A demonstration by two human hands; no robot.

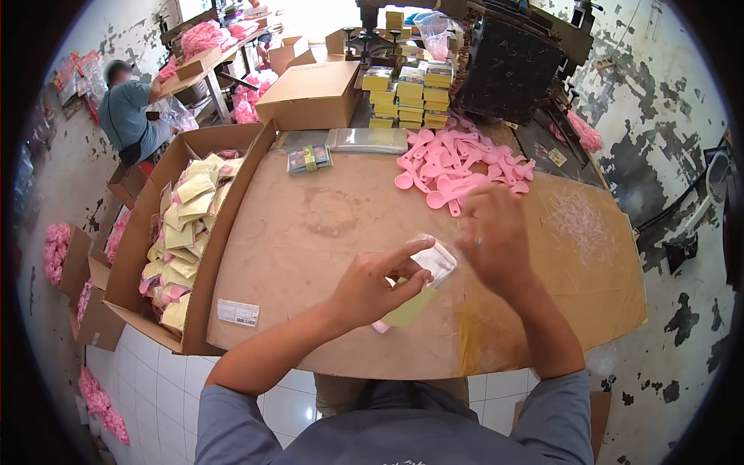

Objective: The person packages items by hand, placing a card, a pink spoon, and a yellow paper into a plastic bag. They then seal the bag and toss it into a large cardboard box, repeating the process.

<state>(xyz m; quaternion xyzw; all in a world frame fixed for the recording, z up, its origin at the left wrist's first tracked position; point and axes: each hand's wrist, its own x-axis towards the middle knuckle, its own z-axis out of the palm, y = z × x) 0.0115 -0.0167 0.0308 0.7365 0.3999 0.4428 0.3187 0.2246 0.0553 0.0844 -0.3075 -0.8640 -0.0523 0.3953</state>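
A clear plastic bag (442, 267) with a yellow card (408, 311) in it lies on the cardboard-covered table in front of me. A bit of pink shows at its lower end. My left hand (380, 283) is over the bag, index finger and thumb stretched out and apart, the other fingers bent. Just right of the bag, my right hand (496, 240) is raised, slightly blurred, with its fingers curled in. Whatever it may hold is hidden. Beyond it lies a pile of pink measuring spoons (457, 167).
At left stands an open carton (267, 139) of packed yellow-card bags. Banded cards (310, 160) and a stack of clear bags (366, 141) lie at the back. Thin clear strips (577, 221) are heaped at right. Card stacks (411, 97) stand behind; a person (132, 112) sits far left.
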